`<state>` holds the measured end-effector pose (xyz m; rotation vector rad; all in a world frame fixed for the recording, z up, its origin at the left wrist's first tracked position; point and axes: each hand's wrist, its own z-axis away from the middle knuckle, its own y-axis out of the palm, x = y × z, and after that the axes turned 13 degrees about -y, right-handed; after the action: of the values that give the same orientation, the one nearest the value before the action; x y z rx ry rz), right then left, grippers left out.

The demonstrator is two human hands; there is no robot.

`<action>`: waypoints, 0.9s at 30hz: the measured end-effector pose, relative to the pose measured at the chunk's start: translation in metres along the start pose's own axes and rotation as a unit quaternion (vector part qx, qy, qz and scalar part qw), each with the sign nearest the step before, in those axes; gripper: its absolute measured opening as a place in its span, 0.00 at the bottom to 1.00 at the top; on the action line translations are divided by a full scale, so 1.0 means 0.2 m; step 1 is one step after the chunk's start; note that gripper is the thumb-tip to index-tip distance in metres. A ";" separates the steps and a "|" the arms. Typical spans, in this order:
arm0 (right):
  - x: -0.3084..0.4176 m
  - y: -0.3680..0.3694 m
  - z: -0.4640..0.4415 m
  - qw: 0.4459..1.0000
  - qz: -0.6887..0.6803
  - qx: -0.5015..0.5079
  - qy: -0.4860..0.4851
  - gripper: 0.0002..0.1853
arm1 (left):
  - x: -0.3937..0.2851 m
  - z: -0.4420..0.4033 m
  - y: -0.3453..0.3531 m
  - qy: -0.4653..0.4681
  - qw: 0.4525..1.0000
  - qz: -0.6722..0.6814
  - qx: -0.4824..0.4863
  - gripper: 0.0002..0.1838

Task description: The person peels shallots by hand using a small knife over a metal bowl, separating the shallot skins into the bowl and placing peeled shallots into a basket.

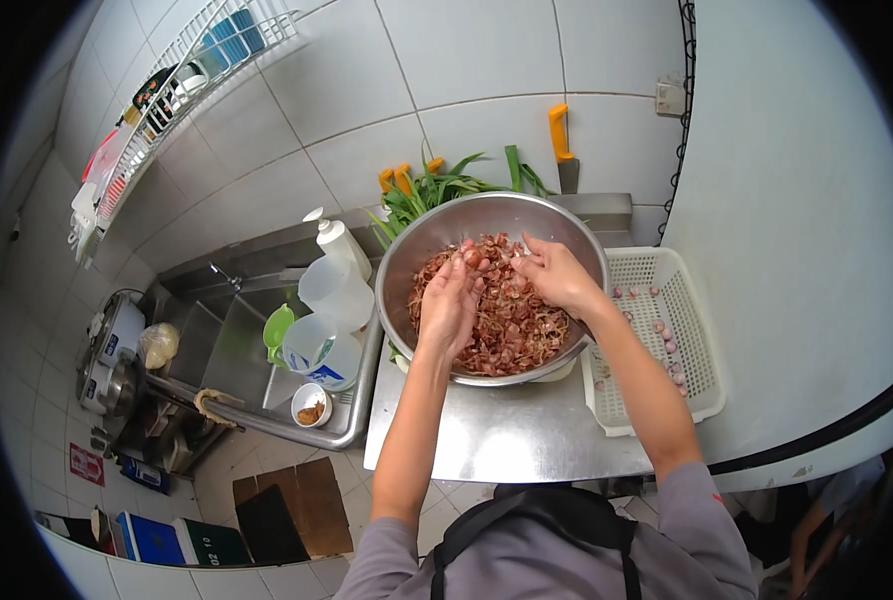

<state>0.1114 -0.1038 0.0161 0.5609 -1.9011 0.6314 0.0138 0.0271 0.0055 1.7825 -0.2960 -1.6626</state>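
Note:
A large steel bowl (391,300) stands on the metal counter, filled with reddish-brown shallots and loose papery skins (514,335). Above its contents, my left hand (450,305) holds a small reddish shallot (473,258) at the fingertips, palm turned up. My right hand (558,273) is over the right side of the bowl, its thumb and fingers pinched together. Whatever sits in that pinch, if anything, is too small to make out. To the right of the bowl, partly under my right forearm, lies a white perforated basket (701,345) with several pinkish shallots (666,340) in it.
Left of the bowl are a sink (236,345), plastic containers (324,350), a green strainer (279,328), a pump bottle (341,240) and a small white bowl (311,405). Green leaves (426,195) and an orange-handled knife (562,150) are behind. Another person's arm (806,545) shows lower right.

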 end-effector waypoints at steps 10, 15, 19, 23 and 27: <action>0.16 0.03 0.05 0.987 -0.088 0.115 -0.072 0.21 | 0.03 0.02 -0.03 0.022 0.999 -0.037 -0.001 0.17; 0.14 0.05 0.04 0.990 -0.056 0.115 -0.055 0.18 | 0.04 0.02 -0.02 0.073 0.994 -0.080 -0.019 0.18; 0.14 0.07 0.04 0.980 -0.172 0.093 0.021 0.14 | 0.04 0.01 -0.02 0.140 0.979 -0.137 -0.051 0.18; 0.16 0.09 0.05 0.960 -0.267 0.068 0.055 0.12 | 0.05 0.04 0.01 0.194 0.957 -0.197 -0.085 0.18; 0.14 0.13 0.04 0.951 -0.304 0.031 0.040 0.12 | 0.06 0.04 0.03 0.208 0.935 -0.265 -0.112 0.20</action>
<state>0.0795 -0.0919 0.0354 1.0874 -1.5166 0.3011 0.0104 0.0127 -0.0003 2.0846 0.5903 -1.5169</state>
